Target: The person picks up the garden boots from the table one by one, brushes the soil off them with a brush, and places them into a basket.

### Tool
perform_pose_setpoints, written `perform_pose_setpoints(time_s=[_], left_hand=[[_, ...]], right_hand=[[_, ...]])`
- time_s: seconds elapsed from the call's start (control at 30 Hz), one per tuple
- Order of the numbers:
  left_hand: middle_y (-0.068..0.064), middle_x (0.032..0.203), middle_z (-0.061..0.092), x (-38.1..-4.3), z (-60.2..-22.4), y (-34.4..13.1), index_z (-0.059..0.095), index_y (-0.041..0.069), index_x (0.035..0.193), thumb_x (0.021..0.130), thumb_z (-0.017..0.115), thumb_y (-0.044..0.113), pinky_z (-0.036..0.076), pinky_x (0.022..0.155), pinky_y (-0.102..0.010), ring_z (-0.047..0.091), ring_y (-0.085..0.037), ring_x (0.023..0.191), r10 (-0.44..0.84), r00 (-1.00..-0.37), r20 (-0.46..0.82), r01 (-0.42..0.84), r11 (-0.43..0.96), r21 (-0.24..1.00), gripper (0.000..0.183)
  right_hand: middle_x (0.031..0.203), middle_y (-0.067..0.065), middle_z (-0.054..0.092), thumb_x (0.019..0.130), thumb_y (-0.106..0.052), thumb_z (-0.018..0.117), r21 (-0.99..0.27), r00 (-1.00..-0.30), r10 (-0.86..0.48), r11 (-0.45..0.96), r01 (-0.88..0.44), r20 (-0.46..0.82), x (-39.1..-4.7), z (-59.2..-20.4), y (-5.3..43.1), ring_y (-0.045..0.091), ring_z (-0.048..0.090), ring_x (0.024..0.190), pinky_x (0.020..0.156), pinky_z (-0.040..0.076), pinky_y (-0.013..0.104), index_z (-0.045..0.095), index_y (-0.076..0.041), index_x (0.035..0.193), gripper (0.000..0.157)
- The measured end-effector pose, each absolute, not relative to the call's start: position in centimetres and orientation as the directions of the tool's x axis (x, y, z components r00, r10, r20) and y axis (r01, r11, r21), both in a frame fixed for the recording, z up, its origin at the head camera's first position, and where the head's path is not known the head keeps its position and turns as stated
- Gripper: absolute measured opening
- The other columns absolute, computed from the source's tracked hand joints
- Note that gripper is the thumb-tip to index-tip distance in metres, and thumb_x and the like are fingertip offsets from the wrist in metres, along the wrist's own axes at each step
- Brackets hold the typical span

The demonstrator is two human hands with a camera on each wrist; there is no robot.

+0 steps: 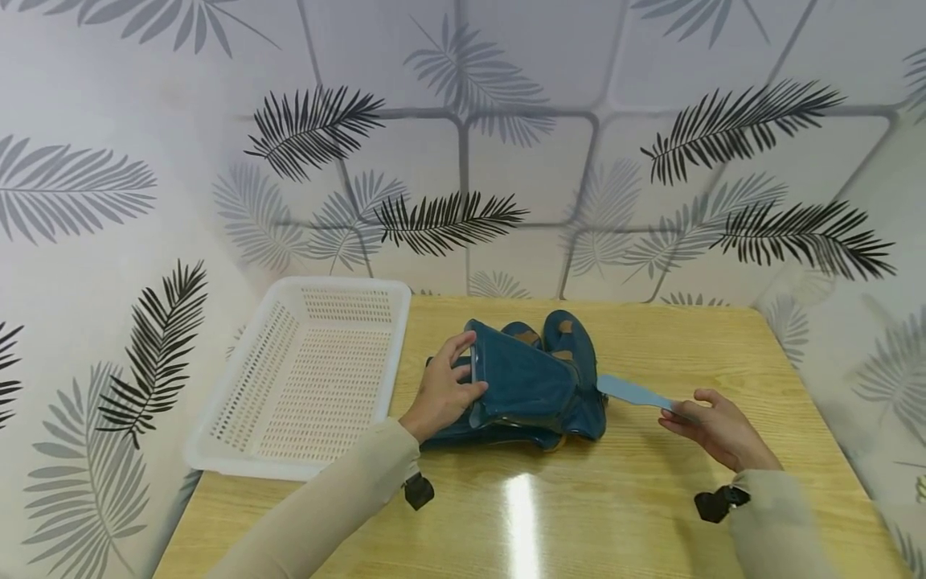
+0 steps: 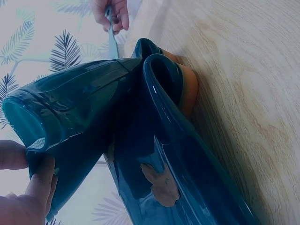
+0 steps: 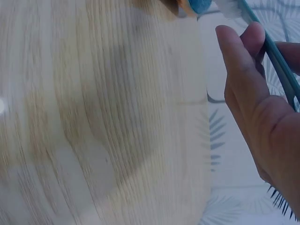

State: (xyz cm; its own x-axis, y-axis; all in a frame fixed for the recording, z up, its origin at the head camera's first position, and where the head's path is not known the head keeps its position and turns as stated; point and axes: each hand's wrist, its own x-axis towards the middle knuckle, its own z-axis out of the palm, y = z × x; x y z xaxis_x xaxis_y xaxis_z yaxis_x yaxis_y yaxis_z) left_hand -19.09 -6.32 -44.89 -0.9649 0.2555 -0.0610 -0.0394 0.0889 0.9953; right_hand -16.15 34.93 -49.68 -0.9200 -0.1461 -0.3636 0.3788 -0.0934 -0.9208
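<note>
Head view: we see a left hand (image 1: 443, 394) pinching the rim of a boot (image 1: 524, 378), its dark teal shaft raised and bent over a second boot (image 1: 477, 437) that lies on a table (image 1: 673, 338). The pair gleams; in the left-wrist view we make out a tan smear (image 2: 163, 186) on the lower shaft, and an orange band edges the soles (image 2: 190, 89). The raised shaft gapes toward the left hand, whose thumb and fingers clamp the edge from either side.

Well apart from it, to the right, we find the right hand (image 1: 719, 430) closed around the handle of a pale blue brush (image 1: 637, 392), the thumb and a finger along its slim shaft. The brush points left, its head just beside the boots; we cannot tell whether they touch. Whitish bristles (image 3: 228, 7) show in the right-wrist view. Both forearms reach in from below in cream sleeves (image 1: 325, 490), a small black device (image 1: 418, 490) at each wrist.

Around them we note smooth, glossy rubber, streaked yellow wood grain and, to the left, a white plastic basket (image 1: 249, 465), rectangular and perforated. Behind, feathery black and grey fronds pattern the pale wall (image 1: 521, 177).
</note>
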Motion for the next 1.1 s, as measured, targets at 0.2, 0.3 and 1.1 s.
perform_pose_setpoints(time_s=[0.2, 0.3, 1.1], left_hand=[[-0.006, 0.162, 0.028, -19.1, -44.8, -6.3, 0.035, 0.011, 0.154, 0.089, 0.063, -0.016, 0.05, 0.072, -0.028, 0.035, -0.043, 0.14, 0.25, -0.967, -0.054, -0.029, 0.105, 0.994, 0.075], [-0.005, 0.161, 0.029, -19.0, -44.8, -6.2, 0.035, 0.012, 0.154, 0.089, 0.064, -0.015, 0.051, 0.074, -0.028, 0.036, -0.043, 0.14, 0.245, -0.968, -0.057, -0.028, 0.119, 0.992, 0.076], [-0.003, 0.155, 0.041, -20.8, -41.5, -5.0, 0.041, 0.01, 0.15, 0.089, 0.062, -0.016, 0.053, 0.08, -0.026, 0.046, -0.042, 0.133, 0.294, -0.954, 0.052, 0.025, -0.094, 0.995, 0.069]], right_hand=[[0.111, 0.022, 0.044, 0.102, 0.003, 0.05, -0.919, -0.927, -0.124, -0.139, 0.369, -0.354, -16.0, -49.1, 36.0, 0.018, 0.069, 0.094, 0.093, 0.053, 0.037, 0.01, -0.006, 0.122, 0.045], [0.108, 0.021, 0.046, 0.101, 0.005, 0.049, -0.912, -0.93, -0.135, -0.193, 0.362, -0.341, -16.2, -48.9, 35.5, 0.019, 0.07, 0.094, 0.092, 0.053, 0.037, 0.014, -0.008, 0.114, 0.04], [0.104, 0.016, 0.052, 0.102, 0.002, 0.049, -0.919, -0.933, -0.161, -0.185, 0.349, -0.322, -16.7, -48.9, 33.6, 0.019, 0.069, 0.094, 0.092, 0.053, 0.035, 0.016, -0.01, 0.112, 0.037]])
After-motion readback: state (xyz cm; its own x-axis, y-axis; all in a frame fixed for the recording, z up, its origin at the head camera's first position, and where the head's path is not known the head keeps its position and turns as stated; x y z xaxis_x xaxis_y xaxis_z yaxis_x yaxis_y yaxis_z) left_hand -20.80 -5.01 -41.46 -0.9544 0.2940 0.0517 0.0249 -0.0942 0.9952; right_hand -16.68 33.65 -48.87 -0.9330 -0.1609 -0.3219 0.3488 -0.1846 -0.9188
